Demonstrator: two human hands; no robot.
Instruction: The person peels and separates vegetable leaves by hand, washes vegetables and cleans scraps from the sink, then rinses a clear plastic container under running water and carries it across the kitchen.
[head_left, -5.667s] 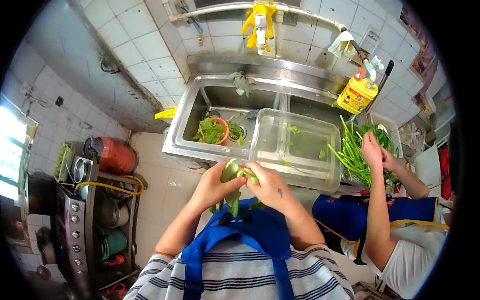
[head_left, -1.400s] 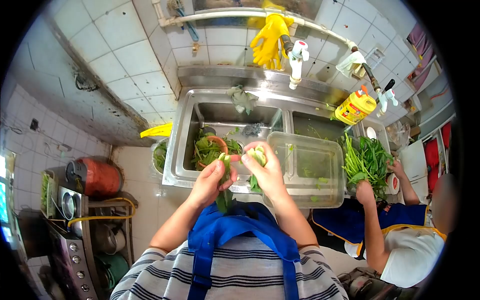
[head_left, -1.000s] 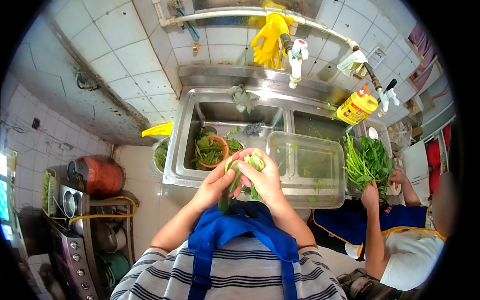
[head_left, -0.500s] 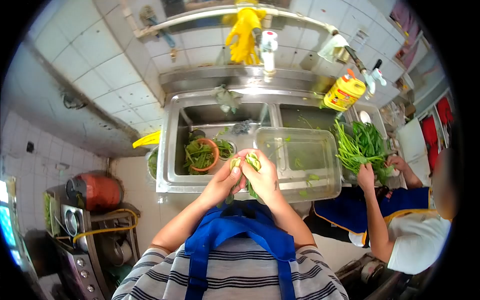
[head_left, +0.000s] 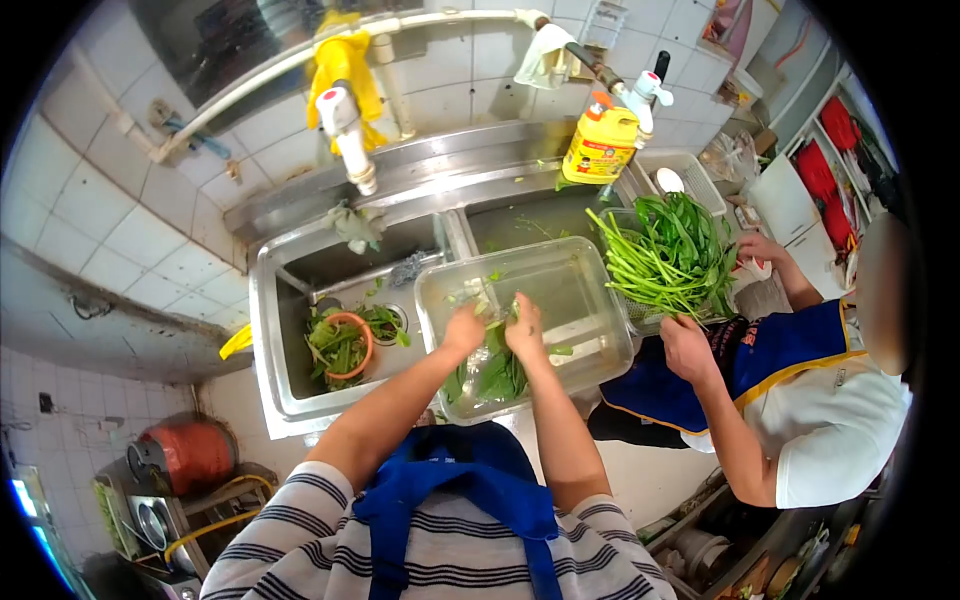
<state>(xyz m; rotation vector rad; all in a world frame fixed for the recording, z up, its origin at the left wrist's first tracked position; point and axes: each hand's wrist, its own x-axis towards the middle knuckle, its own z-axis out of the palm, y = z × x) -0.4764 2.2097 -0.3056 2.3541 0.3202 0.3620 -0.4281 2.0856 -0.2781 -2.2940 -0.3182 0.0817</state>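
Observation:
Both my hands are low inside a clear plastic tub set over the sink. My left hand is closed around pale cut stems of leafy greens, which show just past its fingers. Close by on the right, my right hand is also closed, with leafy greens hanging beneath it toward the tub's near side. The fingertips are partly hidden by stems and leaves. A few loose leaf pieces lie on the tub's bottom.
The left sink basin holds a terracotta-coloured pot among leaves. A yellow bottle stands behind the right basin. At right, a co-worker's hand is beside a heap of long-stemmed greens. A tap overhangs the sink.
My hands have moved forward from near my body, down into the tub, and parted slightly with the greens. The view has shifted to the right.

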